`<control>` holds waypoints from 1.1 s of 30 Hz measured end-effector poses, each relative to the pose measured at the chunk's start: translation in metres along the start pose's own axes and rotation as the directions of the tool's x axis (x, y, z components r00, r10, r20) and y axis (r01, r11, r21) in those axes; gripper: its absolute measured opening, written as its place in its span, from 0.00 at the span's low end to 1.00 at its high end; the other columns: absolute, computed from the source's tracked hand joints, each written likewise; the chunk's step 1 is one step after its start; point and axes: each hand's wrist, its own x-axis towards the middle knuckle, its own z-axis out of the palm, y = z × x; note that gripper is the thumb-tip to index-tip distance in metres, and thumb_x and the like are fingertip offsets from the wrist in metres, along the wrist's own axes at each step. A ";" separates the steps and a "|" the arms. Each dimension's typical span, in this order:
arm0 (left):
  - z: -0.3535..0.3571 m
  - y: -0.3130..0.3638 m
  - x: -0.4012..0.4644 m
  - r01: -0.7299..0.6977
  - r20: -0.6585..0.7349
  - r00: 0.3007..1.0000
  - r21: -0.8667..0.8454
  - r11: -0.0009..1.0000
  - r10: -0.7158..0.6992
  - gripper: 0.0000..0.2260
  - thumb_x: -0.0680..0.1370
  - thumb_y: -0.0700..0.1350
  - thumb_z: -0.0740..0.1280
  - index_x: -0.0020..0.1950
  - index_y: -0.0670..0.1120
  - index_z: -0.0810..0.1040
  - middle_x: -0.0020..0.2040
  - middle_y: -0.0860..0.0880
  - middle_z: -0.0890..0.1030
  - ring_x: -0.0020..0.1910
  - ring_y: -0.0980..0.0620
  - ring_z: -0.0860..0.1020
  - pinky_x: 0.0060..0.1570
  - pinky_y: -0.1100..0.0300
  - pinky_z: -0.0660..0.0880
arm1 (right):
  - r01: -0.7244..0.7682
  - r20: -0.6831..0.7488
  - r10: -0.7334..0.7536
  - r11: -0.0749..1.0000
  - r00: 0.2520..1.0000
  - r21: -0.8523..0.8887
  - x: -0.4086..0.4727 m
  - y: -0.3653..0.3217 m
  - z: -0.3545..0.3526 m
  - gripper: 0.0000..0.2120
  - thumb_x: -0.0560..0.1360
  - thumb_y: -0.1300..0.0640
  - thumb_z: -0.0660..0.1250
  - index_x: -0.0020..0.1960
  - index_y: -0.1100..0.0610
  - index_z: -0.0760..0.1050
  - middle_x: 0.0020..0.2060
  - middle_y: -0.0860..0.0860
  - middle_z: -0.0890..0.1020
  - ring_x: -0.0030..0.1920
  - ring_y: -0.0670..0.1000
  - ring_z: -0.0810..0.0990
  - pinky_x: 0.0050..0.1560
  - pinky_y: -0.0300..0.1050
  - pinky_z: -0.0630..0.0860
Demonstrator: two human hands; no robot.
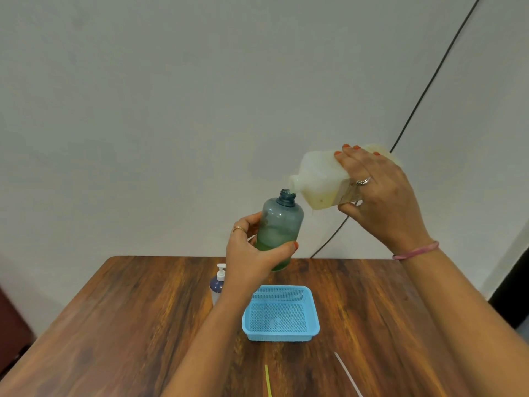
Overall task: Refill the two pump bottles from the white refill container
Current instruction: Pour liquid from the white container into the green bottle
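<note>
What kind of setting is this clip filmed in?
Probably a plain room at home or a staged recording spot: a wooden table against a bare white wall, with a black cable running down the wall.

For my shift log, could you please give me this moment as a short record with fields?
left hand: holds the grey-blue bottle above the table, pump off, neck open
right hand: tips the white refill container, spout at the bottle's neck
bottle contents: greenish liquid in the lower part
second pump bottle: stands on the wooden table, pump on, partly hidden by the left arm
blue basket: on the table below the hands
strips: a yellow strip and a white strip lie near the front edge
</note>
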 end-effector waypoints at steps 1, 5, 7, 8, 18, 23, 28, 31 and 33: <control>0.000 0.000 0.000 0.001 0.001 1.000 -0.002 1.000 -0.001 0.30 0.64 0.40 0.81 0.61 0.52 0.72 0.58 0.53 0.75 0.51 0.60 0.77 0.36 0.72 0.76 | -0.004 0.001 0.004 1.000 1.000 0.004 0.000 0.000 0.000 0.36 0.63 0.61 0.78 0.69 0.62 0.70 0.66 0.60 0.75 0.66 0.59 0.74 0.68 0.51 0.64; 0.001 -0.002 0.000 0.006 0.001 1.000 -0.016 1.000 -0.006 0.30 0.64 0.40 0.81 0.61 0.53 0.72 0.58 0.54 0.75 0.51 0.60 0.77 0.36 0.72 0.76 | -0.015 0.010 0.015 1.000 1.000 0.012 -0.002 -0.001 0.002 0.37 0.62 0.62 0.78 0.69 0.63 0.71 0.66 0.60 0.75 0.66 0.60 0.75 0.68 0.50 0.64; 0.001 -0.002 0.000 0.005 0.002 1.000 -0.016 1.000 -0.005 0.30 0.64 0.40 0.81 0.60 0.54 0.72 0.57 0.55 0.75 0.51 0.60 0.77 0.36 0.72 0.76 | -0.021 0.012 0.020 1.000 1.000 0.023 -0.003 -0.001 0.003 0.37 0.62 0.62 0.79 0.69 0.63 0.71 0.66 0.60 0.75 0.65 0.59 0.75 0.68 0.50 0.64; 0.001 -0.003 0.000 0.003 0.001 1.000 -0.014 1.000 -0.003 0.30 0.64 0.40 0.81 0.60 0.54 0.72 0.57 0.55 0.75 0.52 0.60 0.77 0.37 0.72 0.76 | -0.026 0.015 0.026 0.999 1.000 0.027 -0.003 -0.002 0.003 0.38 0.61 0.62 0.79 0.69 0.63 0.71 0.66 0.60 0.76 0.65 0.59 0.75 0.68 0.50 0.64; 0.000 -0.006 -0.001 0.011 -0.014 1.000 -0.003 1.000 -0.011 0.30 0.64 0.42 0.81 0.60 0.55 0.71 0.56 0.58 0.75 0.55 0.58 0.76 0.41 0.69 0.78 | -0.113 0.059 0.107 0.989 0.992 0.097 -0.008 -0.009 0.004 0.40 0.59 0.61 0.80 0.69 0.62 0.70 0.65 0.59 0.76 0.65 0.60 0.75 0.66 0.56 0.69; -0.001 -0.010 -0.004 0.012 -0.025 1.000 -0.031 0.999 -0.012 0.30 0.62 0.43 0.82 0.59 0.56 0.73 0.57 0.57 0.76 0.56 0.55 0.78 0.44 0.64 0.80 | -0.206 0.100 0.191 0.965 0.976 0.160 -0.016 -0.018 0.007 0.42 0.58 0.61 0.81 0.69 0.62 0.70 0.66 0.59 0.76 0.65 0.60 0.75 0.66 0.57 0.69; -0.002 -0.015 -0.006 0.023 -0.039 0.999 -0.040 0.999 -0.024 0.29 0.59 0.47 0.81 0.55 0.59 0.73 0.57 0.57 0.76 0.57 0.55 0.77 0.50 0.57 0.81 | -0.280 0.125 0.257 0.934 0.958 0.223 -0.024 -0.026 0.014 0.41 0.59 0.61 0.80 0.69 0.61 0.70 0.65 0.58 0.76 0.65 0.60 0.75 0.66 0.59 0.71; -0.004 -0.016 -0.008 0.026 -0.040 0.999 -0.025 0.999 -0.027 0.29 0.62 0.43 0.82 0.56 0.59 0.73 0.57 0.57 0.76 0.57 0.56 0.77 0.46 0.61 0.81 | -0.309 0.132 0.284 0.919 0.950 0.245 -0.027 -0.030 0.017 0.41 0.59 0.61 0.80 0.69 0.61 0.70 0.65 0.58 0.76 0.66 0.59 0.75 0.66 0.59 0.71; -0.005 -0.015 -0.009 0.028 -0.037 0.999 -0.020 0.999 -0.028 0.29 0.63 0.43 0.81 0.58 0.58 0.72 0.57 0.57 0.76 0.56 0.57 0.77 0.41 0.66 0.79 | -0.320 0.128 0.296 0.912 0.946 0.255 -0.028 -0.032 0.017 0.41 0.59 0.61 0.80 0.70 0.61 0.69 0.66 0.57 0.76 0.66 0.59 0.75 0.66 0.57 0.70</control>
